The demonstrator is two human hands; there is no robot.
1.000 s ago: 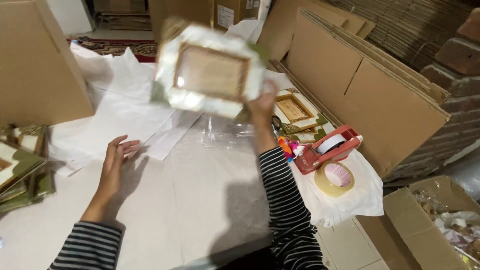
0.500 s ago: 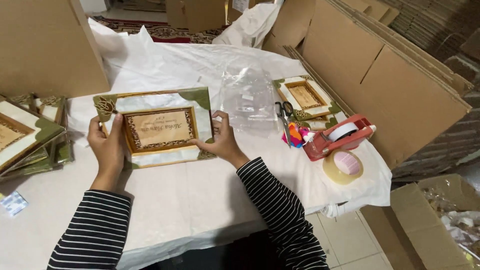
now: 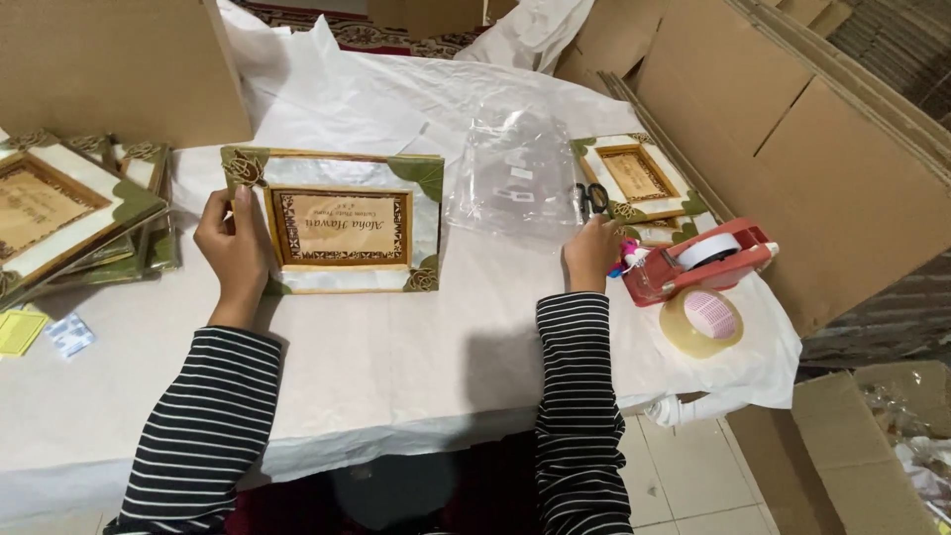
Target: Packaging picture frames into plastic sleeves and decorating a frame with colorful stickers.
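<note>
The worktop in front of me is draped in white paper; flattened cardboard sheets lean along its right side, another cardboard panel stands at the far left. A stack of decorated picture frames lies at the left edge; one picture frame, gold-edged with green corners, rests flat on the worktop just ahead of me. My left hand holds that frame at its left side, my fingers closed over the edge with the thumb on top. A clear plastic bag lies crumpled to the frame's right, near it but apart; beyond the bag sits a smaller frame, with black-handled scissors touching its near left corner. My right hand rests just below the scissors, beside a red tape dispenser; its fingers curl downward, and whether they grip anything I cannot tell. A loose roll of clear tape lies just in front of the dispenser; small yellow and pale slips lie at the near left.
</note>
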